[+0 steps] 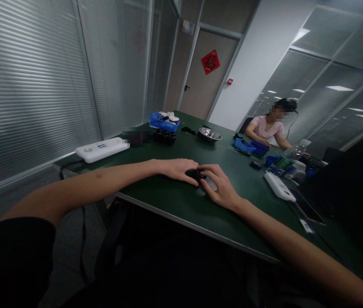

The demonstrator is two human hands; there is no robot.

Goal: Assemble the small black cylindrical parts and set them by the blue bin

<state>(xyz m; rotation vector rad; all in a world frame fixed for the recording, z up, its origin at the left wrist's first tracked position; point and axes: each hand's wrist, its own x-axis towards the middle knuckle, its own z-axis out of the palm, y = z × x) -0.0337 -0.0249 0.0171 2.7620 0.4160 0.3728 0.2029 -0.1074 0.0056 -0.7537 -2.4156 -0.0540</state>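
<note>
A small black object [195, 174] lies low over the green table [168, 196], between my two hands; its exact shape is too small to tell. My left hand [181, 170] reaches in from the left, with its fingers and thumb around the object's left side. From the right, my right hand [216, 184] touches the object's right side with bent fingertips. Beneath my right hand a small clear or shiny patch shows on the tabletop. The fingertips of both hands are close together and partly hide the object.
Farther back stand a filled blue basket [165, 124], black items [164, 137] and a metal bowl [210, 135]. A white device [102, 149] lies left. Right are blue trays [244, 146], a plastic bottle [288, 158], another white device [279, 187], a phone [306, 207] and a seated person [267, 127].
</note>
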